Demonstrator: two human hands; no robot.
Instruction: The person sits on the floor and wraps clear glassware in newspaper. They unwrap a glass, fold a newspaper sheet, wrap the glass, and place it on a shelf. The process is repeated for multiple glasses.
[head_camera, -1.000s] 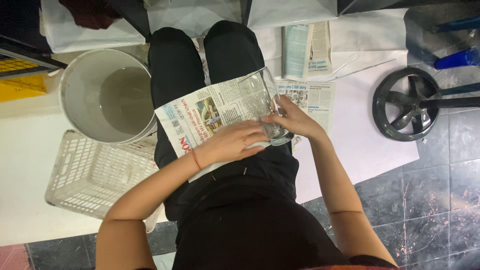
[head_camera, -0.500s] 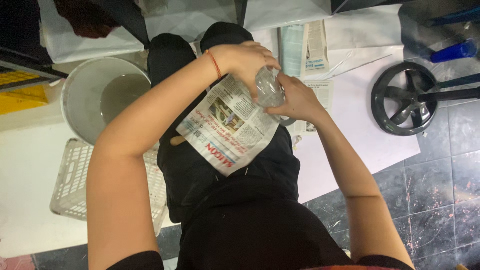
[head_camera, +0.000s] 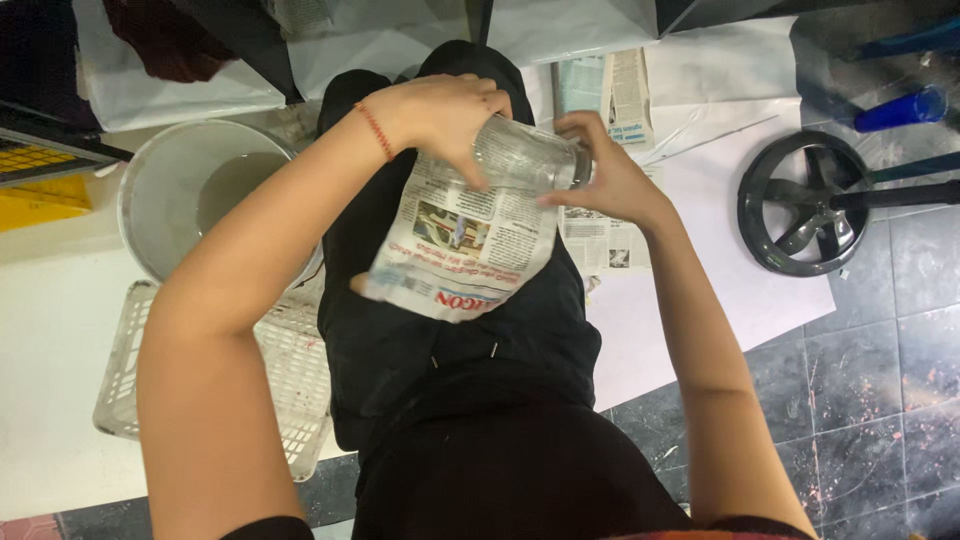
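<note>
Hands (head_camera: 450, 115) grip jar (head_camera: 530, 155) — newspaper (head_camera: 465, 245) overhanging lap.

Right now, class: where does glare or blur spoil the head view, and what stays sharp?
Head view: glare streaks the glass jar; newspaper and both hands, left and right, are fairly sharp; the floor tiles shine a little.

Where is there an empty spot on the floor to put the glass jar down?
The white sheet is bare between the loose newspaper pages and the black wheel. The dark tiles at lower right are bare too. It is crowded on the other side: a white bucket and a white basket sit close together.
</note>
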